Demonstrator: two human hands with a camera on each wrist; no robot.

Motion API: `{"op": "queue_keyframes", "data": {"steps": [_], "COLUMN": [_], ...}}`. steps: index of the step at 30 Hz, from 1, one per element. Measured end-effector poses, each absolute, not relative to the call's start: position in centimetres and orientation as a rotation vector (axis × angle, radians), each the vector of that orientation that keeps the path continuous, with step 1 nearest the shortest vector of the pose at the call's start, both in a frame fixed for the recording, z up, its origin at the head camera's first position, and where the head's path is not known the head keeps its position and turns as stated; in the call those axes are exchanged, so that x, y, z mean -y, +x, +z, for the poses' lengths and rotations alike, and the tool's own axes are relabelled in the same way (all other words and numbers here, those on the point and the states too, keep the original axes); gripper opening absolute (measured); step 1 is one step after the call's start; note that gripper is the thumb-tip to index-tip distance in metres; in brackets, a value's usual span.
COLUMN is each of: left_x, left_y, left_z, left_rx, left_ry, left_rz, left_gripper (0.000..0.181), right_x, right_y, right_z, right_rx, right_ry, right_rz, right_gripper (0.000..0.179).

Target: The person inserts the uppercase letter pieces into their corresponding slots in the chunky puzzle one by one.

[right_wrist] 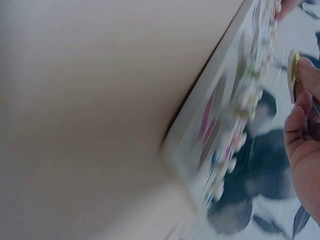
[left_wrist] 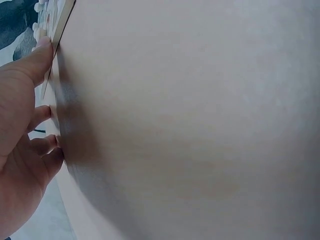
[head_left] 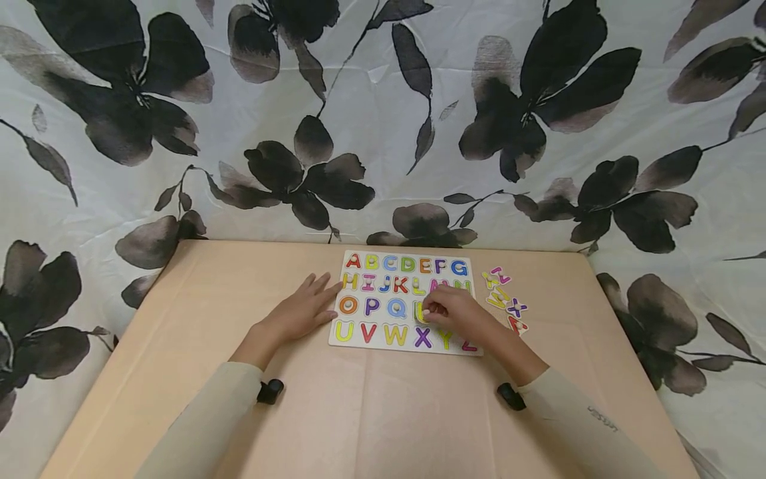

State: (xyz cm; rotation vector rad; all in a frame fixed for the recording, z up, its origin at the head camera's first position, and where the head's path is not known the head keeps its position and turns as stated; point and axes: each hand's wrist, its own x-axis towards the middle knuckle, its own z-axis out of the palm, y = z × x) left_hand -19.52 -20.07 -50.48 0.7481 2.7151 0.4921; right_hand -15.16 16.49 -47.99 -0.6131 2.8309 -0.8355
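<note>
A white alphabet puzzle board (head_left: 383,348) with colourful knobbed letters lies near the far edge of the table. My right hand (head_left: 457,311) is over the board's right half, pinching a yellow letter piece (right_wrist: 293,75) between thumb and fingers. The right wrist view shows this piece raised above the board, with a pale edge; which letter it is, I cannot tell. At the board's left edge rests my left hand (head_left: 308,307), fingers spread, its thumb (left_wrist: 40,57) against the edge. The right hand hides several letters in the middle rows.
Several loose letter pieces (head_left: 516,307) lie in a small cluster just right of the board. The tan table top (head_left: 359,419) reaches back to a floral cloth (head_left: 371,166) behind it. Both wrists carry a small black camera (head_left: 271,391).
</note>
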Motion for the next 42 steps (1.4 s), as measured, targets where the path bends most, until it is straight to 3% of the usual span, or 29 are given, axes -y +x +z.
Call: {"op": "queue_keyframes", "data": {"steps": [20, 42], "left_x": [20.2, 20.2], "left_y": [-19.6, -19.6], "left_z": [-50.6, -50.7], "left_rx": [-2.727, -2.747], "left_ry": [0.778, 0.8], "left_rz": [0.459, 0.442], "left_gripper": [0.067, 0.064], "right_x": [-3.1, -0.6], "right_y": [-17.5, -17.2], "right_z": [-48.7, -50.5], "right_rx": [-2.766, -2.747], "right_ry": [-1.057, -1.158], "right_rz": [-0.618, -0.499], "right_gripper": [0.006, 0.006]}}
